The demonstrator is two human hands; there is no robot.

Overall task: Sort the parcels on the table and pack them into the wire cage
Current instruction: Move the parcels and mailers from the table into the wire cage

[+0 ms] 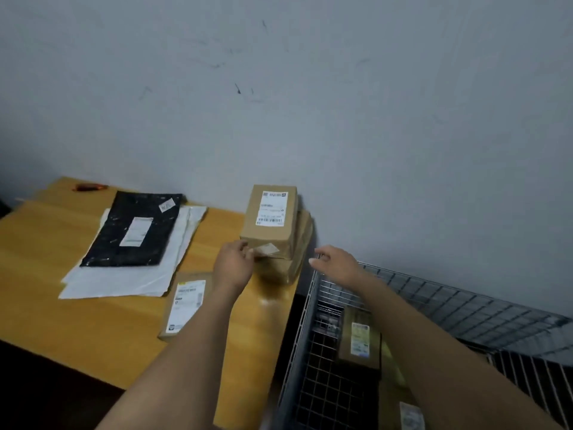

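Centre-frame box (pixel 269 221), long axis up-frame, is gripped near-left by left hand (pixel 234 265); right hand (pixel 336 262) is held open just right of it.

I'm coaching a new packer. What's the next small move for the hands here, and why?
Probably bring the right hand against the right side of the top box. The left hand is on its near corner, while the right hovers open, apart from it, over the wire cage rim. Two hands should lift it off the stack cleanly.
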